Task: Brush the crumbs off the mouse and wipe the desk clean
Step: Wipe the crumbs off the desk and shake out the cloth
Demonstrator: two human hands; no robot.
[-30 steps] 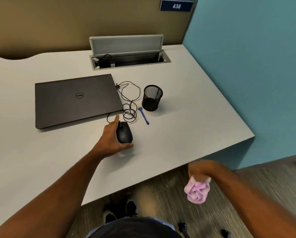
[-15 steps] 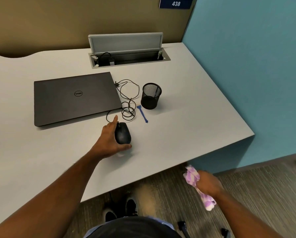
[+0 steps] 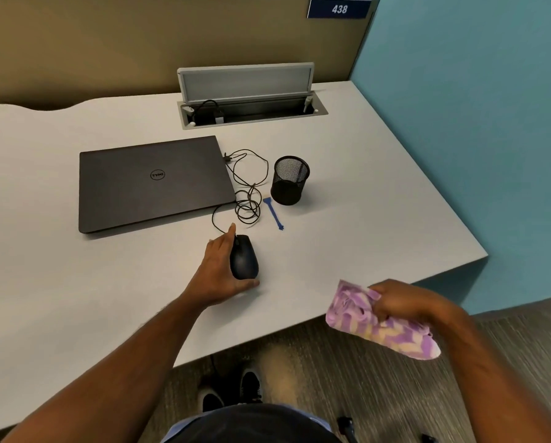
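A black wired mouse (image 3: pixel 244 257) lies on the pale grey desk (image 3: pixel 363 199), near its front edge. My left hand (image 3: pixel 218 271) wraps around the mouse's left side and back, thumb under its rear. A purple and cream patterned cloth (image 3: pixel 373 321) is bunched in my right hand (image 3: pixel 402 303), which hovers over the desk's front right edge. A small blue brush (image 3: pixel 273 213) rests on the desk beyond the mouse, beside the cable coil. I cannot make out any crumbs.
A closed dark laptop (image 3: pixel 152 182) lies at the back left of the mouse. A coiled black cable (image 3: pixel 247 193) and a black mesh pen cup (image 3: pixel 289 180) stand behind it. An open cable box (image 3: pixel 251 103) sits at the desk's rear. A teal wall (image 3: pixel 475 123) borders the right.
My right hand has risen from below the desk edge to desk level, carrying the cloth up and leftward. My left hand stays on the mouse.
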